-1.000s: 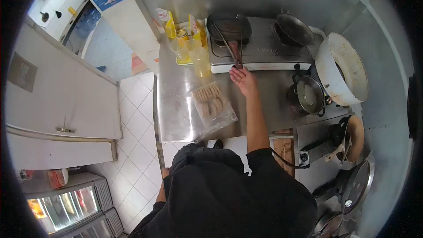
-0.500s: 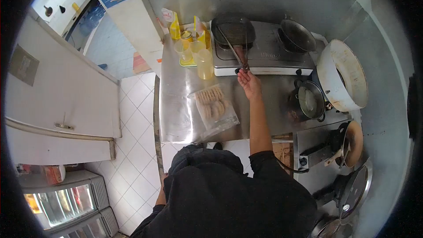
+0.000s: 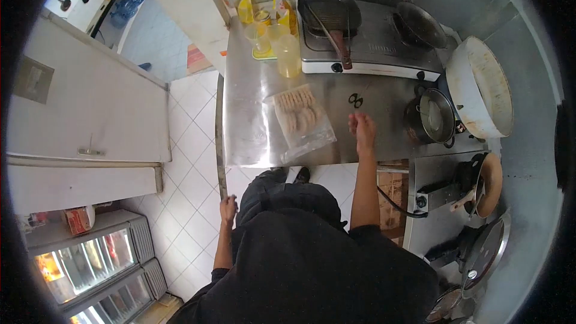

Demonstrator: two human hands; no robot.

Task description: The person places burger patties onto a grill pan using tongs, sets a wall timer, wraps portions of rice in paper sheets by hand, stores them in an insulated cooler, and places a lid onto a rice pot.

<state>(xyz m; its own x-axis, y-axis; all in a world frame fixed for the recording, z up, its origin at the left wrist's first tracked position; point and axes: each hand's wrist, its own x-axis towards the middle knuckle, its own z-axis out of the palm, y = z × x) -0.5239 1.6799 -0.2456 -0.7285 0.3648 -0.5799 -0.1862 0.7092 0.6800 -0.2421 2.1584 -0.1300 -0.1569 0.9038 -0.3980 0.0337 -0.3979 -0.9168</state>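
My right hand (image 3: 362, 127) is over the steel table with its fingers curled in and nothing visible in them. Just beyond its fingertips lie small black scissors (image 3: 356, 101), their two loop handles showing; the blades are hard to make out. To the left, a clear plastic bag of round, pale brown food pieces (image 3: 300, 117) rests flat on the table. My left hand (image 3: 228, 207) hangs beside my body, off the table's edge, fingers loosely bent and holding nothing I can see.
Along the wall, a stove (image 3: 384, 54) bears a grill pan (image 3: 331, 17) and a dark frying pan (image 3: 421, 25). Yellow cups (image 3: 288, 57) and packets stand left of it. A dark pot (image 3: 431, 117) and a big white pot (image 3: 480, 87) are at right.
My right hand has drawn back from the grill pan's handle toward me, and its fingers have curled. The scissors now show on the table. My left hand has come into fuller view.
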